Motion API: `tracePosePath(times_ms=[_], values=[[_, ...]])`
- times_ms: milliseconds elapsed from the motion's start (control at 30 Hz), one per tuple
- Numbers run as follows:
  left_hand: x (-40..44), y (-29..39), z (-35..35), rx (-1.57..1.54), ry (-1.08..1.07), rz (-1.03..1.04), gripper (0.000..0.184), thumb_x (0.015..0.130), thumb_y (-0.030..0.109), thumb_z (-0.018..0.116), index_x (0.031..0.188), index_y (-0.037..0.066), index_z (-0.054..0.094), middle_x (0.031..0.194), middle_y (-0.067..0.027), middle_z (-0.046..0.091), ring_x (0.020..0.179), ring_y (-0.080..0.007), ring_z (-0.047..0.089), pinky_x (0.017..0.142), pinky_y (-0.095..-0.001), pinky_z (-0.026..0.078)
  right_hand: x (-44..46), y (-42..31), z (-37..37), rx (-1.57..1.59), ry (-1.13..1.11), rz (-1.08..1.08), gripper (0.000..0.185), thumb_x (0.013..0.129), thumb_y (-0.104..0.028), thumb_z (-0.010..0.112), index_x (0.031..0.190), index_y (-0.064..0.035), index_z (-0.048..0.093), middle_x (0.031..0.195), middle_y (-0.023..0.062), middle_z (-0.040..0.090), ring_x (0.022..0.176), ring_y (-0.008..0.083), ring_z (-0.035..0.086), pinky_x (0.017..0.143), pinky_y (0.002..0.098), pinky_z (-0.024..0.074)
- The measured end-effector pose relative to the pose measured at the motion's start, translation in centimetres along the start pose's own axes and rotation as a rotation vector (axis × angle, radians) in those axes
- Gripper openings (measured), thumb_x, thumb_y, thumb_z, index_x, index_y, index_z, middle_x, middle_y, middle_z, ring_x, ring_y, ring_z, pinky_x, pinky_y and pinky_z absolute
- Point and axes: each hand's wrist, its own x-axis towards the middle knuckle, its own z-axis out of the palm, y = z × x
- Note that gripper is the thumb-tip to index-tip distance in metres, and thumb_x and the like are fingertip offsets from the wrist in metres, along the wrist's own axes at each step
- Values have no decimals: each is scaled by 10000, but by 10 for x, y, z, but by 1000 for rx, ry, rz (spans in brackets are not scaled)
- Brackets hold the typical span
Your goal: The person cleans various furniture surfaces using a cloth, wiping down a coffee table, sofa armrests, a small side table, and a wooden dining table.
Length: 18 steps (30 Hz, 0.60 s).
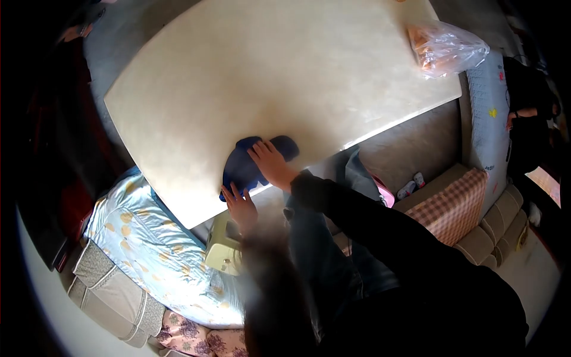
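A dark blue cap [238, 168] lies near the front edge of the pale table [238, 77], its brim pointing right. My right hand [275, 165] rests on top of the cap next to the brim, fingers stretched out over the cloth. At the cap's lower left edge is my left hand [241, 209], with its fingers spread and the tips touching the fabric. Part of the cap's lower side is hidden by my hands.
A clear plastic bag [449, 50] with orange contents sits at the table's far right corner. Left of my legs stand a small cream cabinet [224, 250] and a sofa with a patterned blue cover [143, 238]. A checked cloth [449, 205] and slippers [410, 185] are to the right.
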Motion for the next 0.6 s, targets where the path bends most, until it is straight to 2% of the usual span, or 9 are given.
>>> tracePosePath(times_ms=[67, 100, 167, 200, 267, 300, 400, 467, 600], values=[[-5, 3, 5, -4, -37, -50, 543, 976, 349, 481, 1407, 30, 392, 1501, -244, 273, 1347, -420, 339, 1053, -499, 376, -3, 0, 7, -30, 90, 19, 439, 877, -155, 513, 1301, -41, 526, 1312, 123, 534, 1284, 267, 446, 1094, 431, 305], [-3, 8, 11, -39, 15, -91, 553, 981, 362, 470, 1404, 15, 382, 1487, -276, 272, 1342, -443, 334, 1053, -506, 374, -6, 3, 1, -23, 87, 30, 439, 877, -155, 513, 1301, -41, 526, 1312, 123, 534, 1284, 267, 446, 1094, 431, 305], [2, 23, 20, -65, 55, -117, 565, 986, 374, 460, 1401, 0, 373, 1472, -307, 270, 1336, -466, 328, 1054, -514, 371, -13, 19, -8, 18, 104, -91, 430, 863, -167, 544, 1283, -74, 548, 1305, 77, 545, 1274, 224, 456, 1057, 396, 348], [5, 32, 24, -29, 52, -138, 581, 987, 386, 452, 1406, -5, 357, 1465, -332, 253, 1336, -493, 301, 1066, -526, 348, -15, 27, -10, 25, 106, -71, 430, 863, -167, 544, 1283, -74, 548, 1305, 77, 545, 1274, 224, 456, 1057, 396, 348], [11, 48, 33, 43, 59, -173, 615, 988, 410, 437, 1417, -16, 326, 1451, -383, 218, 1334, -548, 248, 1090, -550, 300, -18, 48, -9, 34, 60, -265, 424, 850, -176, 560, 1267, -99, 563, 1296, 37, 551, 1263, 195, 462, 1017, 365, 380], [13, 55, 38, 82, 32, -158, 633, 985, 412, 442, 1429, -19, 307, 1450, -394, 201, 1333, -554, 241, 1089, -559, 296, -22, 58, -10, 39, 70, -244, 424, 850, -176, 560, 1267, -99, 563, 1296, 37, 551, 1263, 195, 462, 1017, 365, 380], [15, 85, 41, 84, 7, -28, 635, 985, 413, 444, 1434, -14, 307, 1456, -387, 200, 1336, -544, 246, 1091, -554, 294, -36, 93, -23, -15, 107, -283, 424, 848, -180, 559, 1266, -112, 565, 1287, 24, 555, 1255, 188, 465, 1013, 349, 377], [13, 112, 40, 59, -30, 47, 614, 985, 406, 450, 1433, 3, 330, 1466, -373, 196, 1342, -533, 245, 1093, -553, 288, -52, 124, -37, -133, 128, -216, 424, 858, -179, 548, 1277, -119, 561, 1298, 21, 550, 1266, 186, 458, 1035, 364, 353], [15, 193, 49, 29, -107, 326, 534, 975, 360, 486, 1412, 63, 405, 1480, -341, 203, 1350, -521, 248, 1079, -563, 311, -99, 216, -61, -96, 193, 23, 438, 870, -177, 533, 1304, -122, 541, 1313, 24, 544, 1284, 189, 447, 1079, 392, 310]])
